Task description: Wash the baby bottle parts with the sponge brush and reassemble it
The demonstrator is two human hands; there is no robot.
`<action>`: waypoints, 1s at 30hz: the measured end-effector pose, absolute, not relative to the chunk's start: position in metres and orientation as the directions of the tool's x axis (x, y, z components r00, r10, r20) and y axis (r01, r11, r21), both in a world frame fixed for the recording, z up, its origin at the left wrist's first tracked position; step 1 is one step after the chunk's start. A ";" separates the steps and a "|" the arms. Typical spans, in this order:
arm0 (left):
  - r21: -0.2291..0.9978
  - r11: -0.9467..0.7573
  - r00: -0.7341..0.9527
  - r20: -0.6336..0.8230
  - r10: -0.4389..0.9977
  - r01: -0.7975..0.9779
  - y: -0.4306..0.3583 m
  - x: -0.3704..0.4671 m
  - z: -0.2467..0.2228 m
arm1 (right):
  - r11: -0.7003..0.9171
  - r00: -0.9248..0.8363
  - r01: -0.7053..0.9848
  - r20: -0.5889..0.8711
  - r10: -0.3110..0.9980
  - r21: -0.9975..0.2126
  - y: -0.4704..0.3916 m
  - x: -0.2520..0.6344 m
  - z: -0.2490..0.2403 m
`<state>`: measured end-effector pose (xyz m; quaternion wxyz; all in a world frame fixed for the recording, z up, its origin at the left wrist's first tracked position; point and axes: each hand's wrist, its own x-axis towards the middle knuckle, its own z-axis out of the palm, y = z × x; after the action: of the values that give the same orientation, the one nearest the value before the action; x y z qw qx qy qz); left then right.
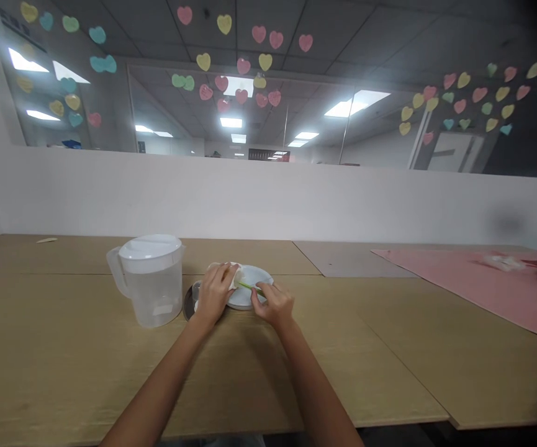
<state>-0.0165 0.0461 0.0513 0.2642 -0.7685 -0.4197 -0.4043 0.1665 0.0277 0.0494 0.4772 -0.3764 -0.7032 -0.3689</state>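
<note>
My left hand (215, 293) is closed round a small white object (237, 277), mostly hidden by the fingers; whether it is a cup or a cloth I cannot tell. Between the thumb and fingers of my right hand (274, 303) is a thin green stick (246, 285), its tip reaching the white object. Both hands are over a white plate (256, 275) on the table. Partly covered by my left hand, a dark round dish (188, 305) sits left of the plate, with a small clear item (196, 290) at it.
A lidded translucent pitcher (153, 288) of clear liquid stands left of the hands. A pink cloth (477, 282) covers the table's right side, with crumpled plastic (503, 263) on it. One thin pale piece (47, 240) lies far left. Behind the table (389, 347) rises a white wall (249, 195).
</note>
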 end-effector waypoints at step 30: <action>0.031 -0.513 0.150 0.939 0.309 0.858 0.048 -0.031 0.043 | -0.307 0.589 0.740 0.357 0.725 -0.599 0.066 0.219 0.014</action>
<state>-0.0311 0.0478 0.0427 0.2717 -0.7080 -0.4121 -0.5051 0.2185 0.0663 0.0144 0.3762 -0.8082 -0.4530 -0.0101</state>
